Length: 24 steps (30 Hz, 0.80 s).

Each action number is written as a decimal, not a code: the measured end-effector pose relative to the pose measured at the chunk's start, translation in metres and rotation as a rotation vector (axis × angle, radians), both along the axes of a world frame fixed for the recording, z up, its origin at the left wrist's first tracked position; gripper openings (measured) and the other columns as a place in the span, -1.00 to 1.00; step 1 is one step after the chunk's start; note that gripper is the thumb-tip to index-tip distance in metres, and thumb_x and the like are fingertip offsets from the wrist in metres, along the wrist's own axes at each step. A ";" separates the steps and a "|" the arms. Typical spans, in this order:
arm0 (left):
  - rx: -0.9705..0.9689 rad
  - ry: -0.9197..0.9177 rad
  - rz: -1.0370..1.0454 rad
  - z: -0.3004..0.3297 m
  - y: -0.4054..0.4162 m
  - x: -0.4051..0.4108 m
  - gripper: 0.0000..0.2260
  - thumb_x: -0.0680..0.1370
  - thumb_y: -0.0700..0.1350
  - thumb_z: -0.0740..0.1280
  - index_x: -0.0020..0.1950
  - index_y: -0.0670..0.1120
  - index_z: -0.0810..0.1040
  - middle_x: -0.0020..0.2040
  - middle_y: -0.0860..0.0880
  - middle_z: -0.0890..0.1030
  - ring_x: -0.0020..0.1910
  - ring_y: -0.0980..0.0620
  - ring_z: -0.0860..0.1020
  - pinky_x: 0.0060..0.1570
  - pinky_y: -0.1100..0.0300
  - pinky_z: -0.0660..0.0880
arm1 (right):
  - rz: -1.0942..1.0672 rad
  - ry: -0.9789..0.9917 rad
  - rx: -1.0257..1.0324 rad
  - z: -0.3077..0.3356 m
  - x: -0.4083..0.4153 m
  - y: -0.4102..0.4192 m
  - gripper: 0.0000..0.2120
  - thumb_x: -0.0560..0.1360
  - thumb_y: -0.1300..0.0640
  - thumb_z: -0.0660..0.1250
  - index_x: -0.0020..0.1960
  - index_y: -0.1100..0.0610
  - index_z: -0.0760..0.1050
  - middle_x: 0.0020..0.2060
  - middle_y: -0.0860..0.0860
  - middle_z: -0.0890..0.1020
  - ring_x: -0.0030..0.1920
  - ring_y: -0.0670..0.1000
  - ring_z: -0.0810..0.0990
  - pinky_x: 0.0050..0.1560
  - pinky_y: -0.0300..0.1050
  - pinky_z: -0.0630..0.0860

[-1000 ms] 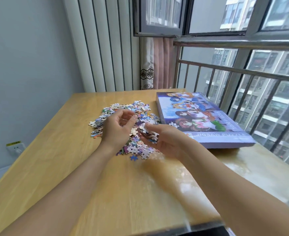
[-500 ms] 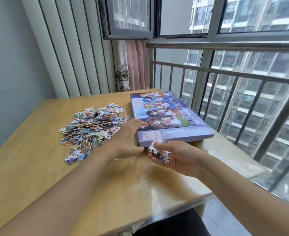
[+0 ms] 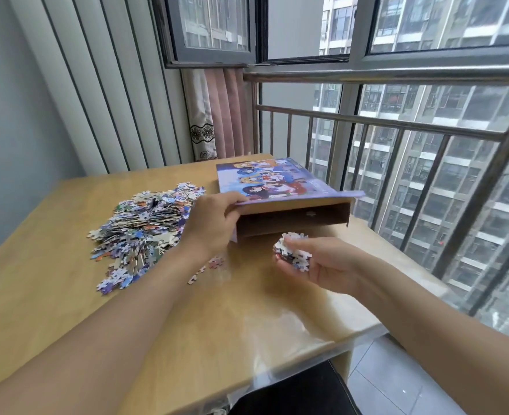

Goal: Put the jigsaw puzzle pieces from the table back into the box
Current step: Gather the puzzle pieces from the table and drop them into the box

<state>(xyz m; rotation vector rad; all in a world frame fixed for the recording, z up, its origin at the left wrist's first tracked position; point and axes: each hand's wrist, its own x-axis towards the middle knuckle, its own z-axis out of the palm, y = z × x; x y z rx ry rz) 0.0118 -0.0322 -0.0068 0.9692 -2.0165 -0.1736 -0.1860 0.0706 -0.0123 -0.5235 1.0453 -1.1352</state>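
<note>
A heap of jigsaw pieces [image 3: 144, 226] lies on the wooden table [image 3: 52, 295], left of the puzzle box [image 3: 289, 217]. The box has a purple picture lid [image 3: 274, 181] and a brown cardboard inside. My left hand [image 3: 214, 223] grips the lid's near left corner and holds it tilted up, so the box gapes toward me. My right hand [image 3: 322, 265] is cupped in front of the opening, shut on a handful of pieces [image 3: 292, 253]. One piece shows inside the box. A few loose pieces [image 3: 208, 266] lie on the table between my arms.
The table's right edge runs close to a metal window railing [image 3: 397, 127]. A curtain [image 3: 217, 115] and a ribbed wall panel [image 3: 97, 85] stand behind the table. The near table edge [image 3: 277, 375] drops to a tiled floor.
My left hand went from resting on the box's front corner to lifting the lid open. My right hand, with its pieces, stays in front of the box.
</note>
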 end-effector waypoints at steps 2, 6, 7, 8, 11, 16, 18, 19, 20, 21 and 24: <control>0.017 0.100 0.026 0.014 -0.003 -0.007 -0.88 0.56 -0.19 0.42 0.04 -0.05 0.72 -0.10 -0.02 0.72 -0.09 -0.05 0.66 -0.04 0.08 0.55 | -0.062 -0.031 -0.018 0.017 -0.001 -0.007 -0.88 0.56 0.36 0.36 0.09 0.36 0.51 -0.02 0.26 0.62 -0.17 0.15 0.72 -0.19 -0.04 0.70; 0.048 0.246 0.003 0.035 -0.004 -0.019 -0.90 0.56 -0.17 0.43 0.02 -0.07 0.73 -0.14 0.04 0.71 -0.10 0.04 0.67 -0.03 0.13 0.58 | -0.157 -0.074 0.016 0.049 -0.004 -0.023 -0.85 0.56 0.35 0.36 0.09 0.41 0.50 0.02 0.29 0.57 -0.06 0.18 0.68 -0.15 -0.01 0.69; 0.054 0.264 -0.010 0.039 -0.002 -0.020 -0.90 0.56 -0.18 0.43 0.03 -0.08 0.73 -0.14 0.06 0.69 -0.10 0.07 0.66 -0.01 0.16 0.58 | -0.168 -0.075 0.021 0.055 -0.005 -0.026 -0.85 0.56 0.35 0.36 0.08 0.42 0.49 0.04 0.30 0.55 -0.05 0.19 0.67 -0.20 -0.02 0.70; 0.061 0.274 -0.021 0.043 -0.002 -0.022 -0.90 0.57 -0.18 0.43 0.03 -0.09 0.72 -0.14 0.07 0.69 -0.10 0.10 0.65 -0.01 0.20 0.57 | -0.182 -0.068 0.024 0.062 -0.007 -0.030 -0.84 0.56 0.35 0.36 0.09 0.43 0.49 0.06 0.31 0.55 -0.04 0.21 0.66 -0.28 -0.04 0.70; 0.084 0.292 -0.043 0.047 -0.004 -0.023 -0.91 0.58 -0.18 0.42 0.02 -0.08 0.72 -0.13 0.05 0.69 -0.14 0.16 0.60 -0.06 0.28 0.50 | -0.211 -0.015 0.020 0.074 -0.010 -0.038 -0.83 0.56 0.38 0.35 0.12 0.44 0.50 0.09 0.29 0.54 0.02 0.24 0.63 -0.41 -0.07 0.65; 0.090 0.328 -0.066 0.060 -0.002 -0.025 -0.90 0.58 -0.18 0.41 0.02 -0.05 0.72 -0.15 0.13 0.66 -0.19 0.34 0.54 -0.10 0.46 0.41 | -0.226 0.106 0.036 0.087 -0.015 -0.054 -0.79 0.58 0.43 0.29 0.20 0.39 0.47 0.09 0.27 0.57 0.00 0.24 0.64 -0.33 -0.04 0.68; 0.135 0.338 -0.120 0.067 0.000 -0.027 -0.90 0.58 -0.21 0.41 0.00 -0.05 0.71 -0.16 0.16 0.65 -0.20 0.36 0.54 -0.09 0.49 0.40 | -0.236 0.123 0.030 0.091 -0.014 -0.061 -0.81 0.60 0.44 0.23 0.19 0.39 0.47 0.25 0.25 0.53 0.18 0.23 0.58 0.05 -0.10 0.65; 0.165 0.340 -0.152 0.070 0.000 -0.027 -0.90 0.58 -0.21 0.40 -0.01 -0.06 0.70 -0.16 0.13 0.66 -0.19 0.32 0.55 -0.07 0.45 0.43 | -0.249 0.123 0.019 0.094 -0.013 -0.065 -0.80 0.61 0.44 0.18 0.20 0.38 0.45 0.34 0.22 0.48 0.28 0.20 0.53 0.24 -0.16 0.54; 0.189 0.342 -0.177 0.073 0.000 -0.028 -0.90 0.58 -0.21 0.40 -0.02 -0.06 0.70 -0.15 0.10 0.67 -0.17 0.26 0.56 -0.04 0.41 0.45 | -0.272 0.111 0.005 0.097 -0.012 -0.068 -0.77 0.62 0.44 0.12 0.23 0.36 0.43 0.38 0.21 0.44 0.29 0.18 0.51 0.33 -0.15 0.45; 0.198 0.349 -0.193 0.076 0.000 -0.028 -0.90 0.59 -0.22 0.39 -0.02 -0.08 0.70 -0.15 0.07 0.67 -0.14 0.21 0.57 -0.01 0.38 0.47 | -0.291 0.064 0.000 0.100 -0.013 -0.072 -0.74 0.60 0.46 0.08 0.23 0.35 0.41 0.36 0.20 0.44 0.23 0.18 0.50 0.34 -0.13 0.40; 0.203 0.359 -0.215 0.081 -0.003 -0.028 -0.92 0.59 -0.22 0.39 -0.03 -0.11 0.69 -0.14 0.04 0.67 -0.11 0.15 0.58 0.06 0.29 0.50 | -0.358 -0.079 -0.044 0.107 -0.016 -0.080 -0.55 0.43 0.53 0.08 0.26 0.32 0.45 0.33 0.20 0.46 0.22 0.24 0.47 0.42 0.10 0.37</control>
